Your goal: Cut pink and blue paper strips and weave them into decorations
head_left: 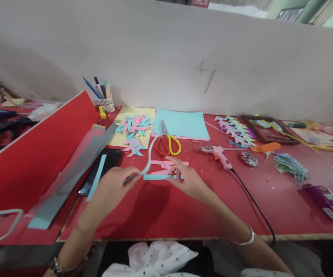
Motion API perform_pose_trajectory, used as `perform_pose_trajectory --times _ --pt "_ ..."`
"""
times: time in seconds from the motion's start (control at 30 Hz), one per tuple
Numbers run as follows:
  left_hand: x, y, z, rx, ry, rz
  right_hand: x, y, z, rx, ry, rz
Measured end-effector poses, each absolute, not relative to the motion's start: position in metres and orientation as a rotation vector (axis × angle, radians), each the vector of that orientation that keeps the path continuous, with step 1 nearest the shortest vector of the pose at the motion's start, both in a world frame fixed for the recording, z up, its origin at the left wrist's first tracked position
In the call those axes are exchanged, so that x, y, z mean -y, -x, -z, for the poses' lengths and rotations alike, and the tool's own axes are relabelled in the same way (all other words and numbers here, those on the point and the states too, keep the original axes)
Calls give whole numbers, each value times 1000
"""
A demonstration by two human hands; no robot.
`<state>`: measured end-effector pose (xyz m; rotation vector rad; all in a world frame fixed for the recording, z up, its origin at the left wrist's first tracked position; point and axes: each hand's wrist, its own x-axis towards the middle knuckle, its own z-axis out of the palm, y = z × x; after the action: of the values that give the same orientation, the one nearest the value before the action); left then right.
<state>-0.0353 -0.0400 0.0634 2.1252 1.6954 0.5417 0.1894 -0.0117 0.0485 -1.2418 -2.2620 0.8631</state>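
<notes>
My left hand (pixel 111 186) is closed, with a light blue paper strip (pixel 149 156) pinched between its fingertips. The strip's free end curves up toward the scissors (pixel 165 134), which have one red and one yellow handle. My right hand (pixel 188 177) has its fingers apart and bent, with nothing seen in them. It hovers at the right ends of pink paper strips (pixel 156 162) and a flat blue strip (pixel 155 177) on the red table. Whether its fingertips touch these strips is hard to tell. Another blue strip (pixel 97 175) lies across a black phone (pixel 109 161) beside my left hand.
Folded pink and blue paper pieces (pixel 134 127) lie on a yellow sheet, beside a blue sheet (pixel 183 123). Rightward are a pink glue gun (pixel 218 154) with a black cord and a round tin (pixel 248 158). A red board (pixel 45 150) leans at left, near a pen cup (pixel 107 104).
</notes>
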Motion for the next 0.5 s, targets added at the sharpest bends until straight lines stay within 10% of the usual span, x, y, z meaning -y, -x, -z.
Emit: perform_pose_trajectory --times 0.5 --pt "41 33 -62 -1215 -2156 -698 10 -191 -75 2140 868 -1093"
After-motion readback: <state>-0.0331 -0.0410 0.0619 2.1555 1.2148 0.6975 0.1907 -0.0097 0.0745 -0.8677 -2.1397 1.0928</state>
